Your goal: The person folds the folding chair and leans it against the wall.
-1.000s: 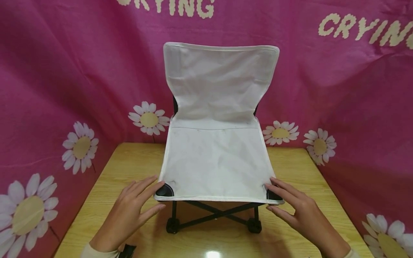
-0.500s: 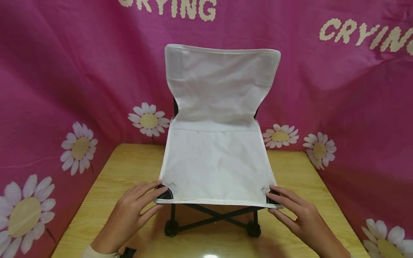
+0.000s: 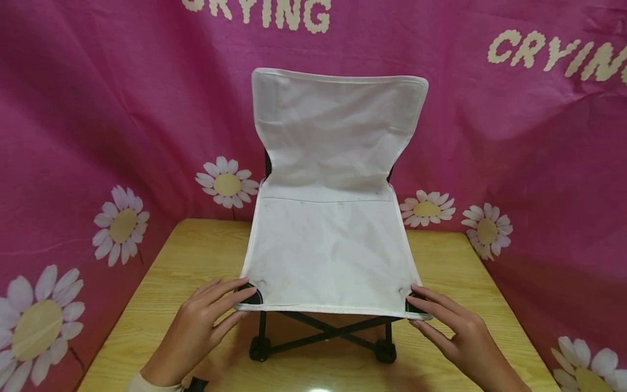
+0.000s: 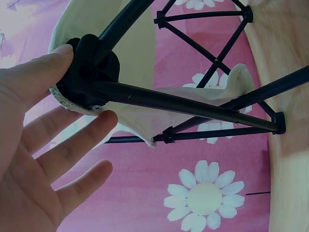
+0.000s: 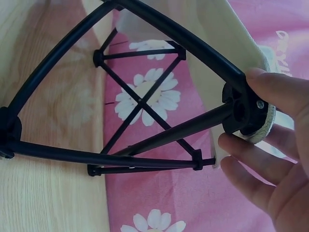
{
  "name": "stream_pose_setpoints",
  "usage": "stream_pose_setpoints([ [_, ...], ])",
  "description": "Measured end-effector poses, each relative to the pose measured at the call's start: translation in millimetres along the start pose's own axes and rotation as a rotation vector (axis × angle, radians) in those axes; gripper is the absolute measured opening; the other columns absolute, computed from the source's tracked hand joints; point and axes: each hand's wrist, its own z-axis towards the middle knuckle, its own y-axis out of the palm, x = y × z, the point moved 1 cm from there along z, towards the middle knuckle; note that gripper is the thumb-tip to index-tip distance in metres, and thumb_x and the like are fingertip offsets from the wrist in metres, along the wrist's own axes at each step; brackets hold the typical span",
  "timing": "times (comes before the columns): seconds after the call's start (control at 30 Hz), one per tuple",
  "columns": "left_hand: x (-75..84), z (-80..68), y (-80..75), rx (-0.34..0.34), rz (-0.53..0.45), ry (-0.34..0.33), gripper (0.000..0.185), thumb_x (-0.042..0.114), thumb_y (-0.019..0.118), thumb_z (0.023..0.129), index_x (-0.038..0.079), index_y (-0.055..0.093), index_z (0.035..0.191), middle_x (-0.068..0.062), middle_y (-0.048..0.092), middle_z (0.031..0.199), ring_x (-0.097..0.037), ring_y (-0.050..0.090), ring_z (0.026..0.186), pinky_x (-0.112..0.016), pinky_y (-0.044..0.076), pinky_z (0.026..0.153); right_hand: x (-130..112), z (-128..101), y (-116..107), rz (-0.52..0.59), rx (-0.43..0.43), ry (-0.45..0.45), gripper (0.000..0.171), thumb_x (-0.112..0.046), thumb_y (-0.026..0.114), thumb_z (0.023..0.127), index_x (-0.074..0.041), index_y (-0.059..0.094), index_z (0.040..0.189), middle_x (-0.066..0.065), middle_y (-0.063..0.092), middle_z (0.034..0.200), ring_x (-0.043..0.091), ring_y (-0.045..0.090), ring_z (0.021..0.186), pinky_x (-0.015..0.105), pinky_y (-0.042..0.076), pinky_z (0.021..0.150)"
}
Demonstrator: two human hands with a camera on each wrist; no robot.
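A folding chair [image 3: 328, 250] with white fabric and a black metal frame stands unfolded, its seat front towards me in the head view. My left hand [image 3: 201, 321] pinches the seat's front left corner, fingers over the black corner patch and thumb underneath. On the opposite front corner, my right hand [image 3: 460, 332] has the same hold. The left wrist view shows the thumb against a black plastic joint [image 4: 89, 72] under the fabric. In the right wrist view, the other thumb touches the matching corner joint [image 5: 246, 108]. Crossed black legs [image 3: 328, 331] reach down to the table.
The chair's feet rest on a light wooden table [image 3: 161, 294]. Pink cloth [image 3: 465, 136] with daisies and lettering hangs behind and on both sides. A small black object [image 3: 197, 384] lies by the left wrist.
Both hands have closed in on the front seat corners, the thumbs coming up to the underside. The chair sits slightly lower in the view; its shape is the same.
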Motion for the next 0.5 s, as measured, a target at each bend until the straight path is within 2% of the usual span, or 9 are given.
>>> stream_pose_setpoints([
  [0.1,-1.4,-0.3,0.3,-0.020,-0.017,-0.017,0.051,0.014,0.082,0.074,0.023,0.068,0.122,0.001,0.062,0.127,-0.021,0.061,0.113,-0.053,0.041,0.100,-0.2,1.0,-0.2,0.007,0.000,0.001,0.056,-0.005,0.082,0.073,-0.022,0.066,0.124,0.001,0.059,0.132,0.007,0.059,0.115,0.007,0.043,0.087],
  [0.23,-3.5,-1.6,1.3,-0.027,-0.036,-0.019,0.049,0.015,0.080,0.076,0.022,0.068,0.123,-0.001,0.062,0.127,-0.021,0.060,0.114,-0.048,0.037,0.105,-0.2,2.1,-0.2,0.019,0.000,0.000,0.056,-0.004,0.082,0.072,-0.022,0.067,0.124,0.000,0.058,0.132,0.008,0.059,0.114,0.007,0.043,0.087],
  [0.5,-4.6,-2.8,2.7,-0.015,-0.058,-0.016,0.047,0.014,0.077,0.079,0.022,0.067,0.124,-0.002,0.063,0.127,-0.018,0.061,0.112,-0.047,0.032,0.109,-0.2,1.6,1.5,0.030,0.043,-0.045,0.058,0.000,0.083,0.069,-0.020,0.068,0.121,0.002,0.060,0.130,0.008,0.059,0.113,0.008,0.043,0.087],
])
